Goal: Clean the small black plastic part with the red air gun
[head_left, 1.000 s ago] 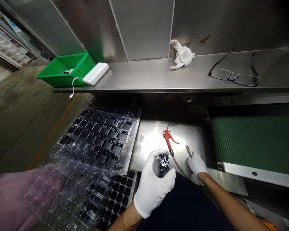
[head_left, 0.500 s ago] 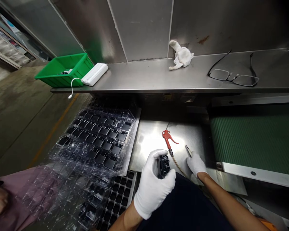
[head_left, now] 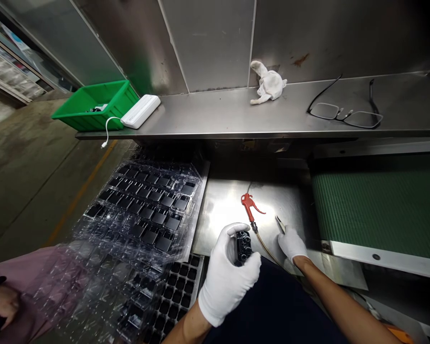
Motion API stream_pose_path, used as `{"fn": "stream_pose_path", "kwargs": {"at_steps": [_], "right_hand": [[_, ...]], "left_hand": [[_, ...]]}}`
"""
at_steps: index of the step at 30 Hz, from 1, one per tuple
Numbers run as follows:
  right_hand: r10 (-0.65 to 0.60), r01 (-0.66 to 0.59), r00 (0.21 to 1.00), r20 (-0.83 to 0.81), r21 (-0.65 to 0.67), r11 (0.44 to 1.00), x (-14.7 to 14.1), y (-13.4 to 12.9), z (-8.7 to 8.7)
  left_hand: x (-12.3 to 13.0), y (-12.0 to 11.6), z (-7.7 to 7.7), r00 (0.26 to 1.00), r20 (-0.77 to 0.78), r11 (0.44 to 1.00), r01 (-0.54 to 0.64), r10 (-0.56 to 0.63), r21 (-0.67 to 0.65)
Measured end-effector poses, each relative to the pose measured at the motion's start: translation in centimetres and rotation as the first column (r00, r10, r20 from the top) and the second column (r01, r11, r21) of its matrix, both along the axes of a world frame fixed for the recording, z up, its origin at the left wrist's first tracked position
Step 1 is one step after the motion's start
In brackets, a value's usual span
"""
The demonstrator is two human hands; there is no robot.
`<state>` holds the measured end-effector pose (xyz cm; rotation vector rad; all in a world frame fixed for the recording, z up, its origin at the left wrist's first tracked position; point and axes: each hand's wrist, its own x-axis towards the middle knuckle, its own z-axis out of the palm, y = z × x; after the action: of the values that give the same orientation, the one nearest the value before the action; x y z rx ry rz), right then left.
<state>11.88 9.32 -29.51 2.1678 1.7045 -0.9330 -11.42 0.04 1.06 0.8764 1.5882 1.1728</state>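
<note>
Blow gun [head_left: 249,208] just beyond right hand [head_left: 292,243]

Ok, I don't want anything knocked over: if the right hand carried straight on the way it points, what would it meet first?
Probably the red air gun, up and to the left across the steel plate from the right hand and its tweezers. Depth is hard to judge from this view.

From here I log brushed stainless wall panels [head_left: 208,43] behind a long steel shelf [head_left: 215,114], a green belt conveyor [head_left: 380,205] at right, stained concrete floor [head_left: 28,167] with a yellow line [head_left: 82,191], and parts shelving [head_left: 10,71] far left.
</note>
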Motion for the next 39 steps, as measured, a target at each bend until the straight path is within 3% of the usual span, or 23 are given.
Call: {"fn": "stream_pose_path", "kwargs": {"at_steps": [4,9,14,23,39], "right_hand": [[0.004,-0.004,1.000,0.000,0.007,1.000,0.0,0.0,-0.2],[0.006,-0.006,1.000,0.006,0.005,1.000,0.1,0.0,-0.3],[-0.002,0.002,1.000,0.004,0.000,1.000,0.0,0.0,-0.1],[-0.013,0.013,1.000,-0.006,-0.015,1.000,-0.1,0.1,0.2],[-0.012,0.012,1.000,-0.003,-0.016,1.000,-0.1,0.1,0.3]], "left_hand": [[0.0,0.1,0.3,1.000,-0.005,1.000,-0.007,0.007,0.015],[0.0,0.4,0.9,0.990,0.136,0.996,-0.014,0.026,-0.088],[-0.1,0.6,1.3,0.983,0.183,0.992,-0.005,0.027,-0.123],[0.0,0.5,0.9,0.993,0.121,0.998,-0.002,0.009,-0.059],[0.0,0.1,0.3,0.992,0.128,0.997,-0.002,0.012,-0.078]]}}
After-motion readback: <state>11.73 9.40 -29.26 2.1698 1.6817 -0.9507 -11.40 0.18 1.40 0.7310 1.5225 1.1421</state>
